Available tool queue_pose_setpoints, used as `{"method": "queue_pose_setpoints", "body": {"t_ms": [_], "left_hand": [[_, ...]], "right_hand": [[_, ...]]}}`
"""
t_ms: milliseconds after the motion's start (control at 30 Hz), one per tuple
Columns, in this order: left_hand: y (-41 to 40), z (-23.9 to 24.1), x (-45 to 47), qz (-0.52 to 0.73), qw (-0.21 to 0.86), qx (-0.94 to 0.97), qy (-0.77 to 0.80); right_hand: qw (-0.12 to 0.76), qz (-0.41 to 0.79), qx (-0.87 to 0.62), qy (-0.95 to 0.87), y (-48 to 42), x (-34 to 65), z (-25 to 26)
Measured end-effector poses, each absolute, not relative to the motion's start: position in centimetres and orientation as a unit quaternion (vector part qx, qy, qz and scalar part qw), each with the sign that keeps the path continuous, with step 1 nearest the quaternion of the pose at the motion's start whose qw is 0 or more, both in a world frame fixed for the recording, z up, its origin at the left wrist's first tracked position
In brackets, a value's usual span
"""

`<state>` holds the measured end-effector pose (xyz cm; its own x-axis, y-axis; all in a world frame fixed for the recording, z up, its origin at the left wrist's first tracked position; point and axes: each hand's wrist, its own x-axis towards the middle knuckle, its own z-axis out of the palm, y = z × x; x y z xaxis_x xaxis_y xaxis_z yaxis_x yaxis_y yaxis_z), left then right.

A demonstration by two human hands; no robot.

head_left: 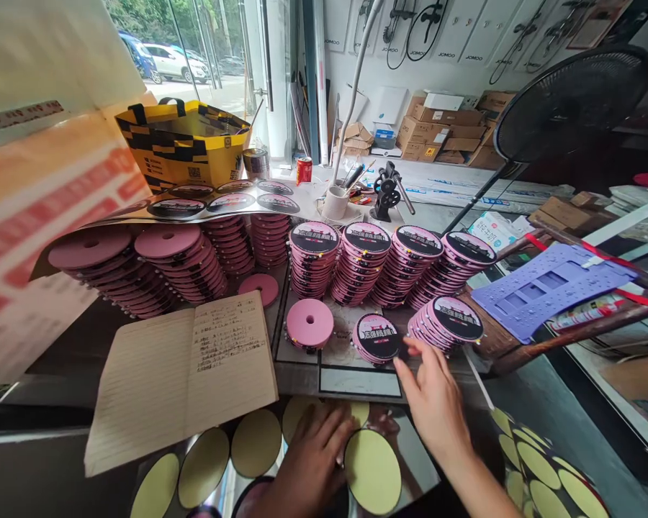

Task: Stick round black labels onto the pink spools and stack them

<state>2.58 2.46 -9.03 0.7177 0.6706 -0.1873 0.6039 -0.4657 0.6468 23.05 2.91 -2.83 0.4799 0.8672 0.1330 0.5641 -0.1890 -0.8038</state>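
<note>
- Pink discs are stacked on the surface: right-side stacks are labelled, left-side tops seemingly left undone.
- Right hand is held loosely spread beside a labelled stack.
- Left hand's grip cannot be told.

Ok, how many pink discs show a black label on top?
6: four discs across the back row, one beside the right hand, one front right. More may be hidden within the stacks.

Dark-edged table: open notebook, stacks of pink discs.
</note>
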Motion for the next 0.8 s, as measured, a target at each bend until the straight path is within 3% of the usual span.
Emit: {"method": "queue_pose_setpoints", "body": {"t_ms": [200, 300, 467, 800], "left_hand": [[2.8, -9.1, 6.5, 0.014, 0.374, 0.866, 0.330], [3.2, -8.5, 7.3, 0.015, 0.374, 0.871, 0.318], [4.1, -8.0, 5.3, 0.005, 0.362, 0.871, 0.331], [2.9, -8.9, 6.4, 0.037, 0.346, 0.871, 0.347]], "right_hand": [[0.286, 0.200, -0.670, -0.655, -6.1, 20.4, -11.7], [0.294, 0.228, -0.692, -0.619, -7.5, 21.7, -15.0], [0.316, 0.305, -0.699, -0.565, -6.4, 24.6, -14.2], [0.394, 0.288, -0.708, -0.510, -5.8, 21.3, -12.6]]}}
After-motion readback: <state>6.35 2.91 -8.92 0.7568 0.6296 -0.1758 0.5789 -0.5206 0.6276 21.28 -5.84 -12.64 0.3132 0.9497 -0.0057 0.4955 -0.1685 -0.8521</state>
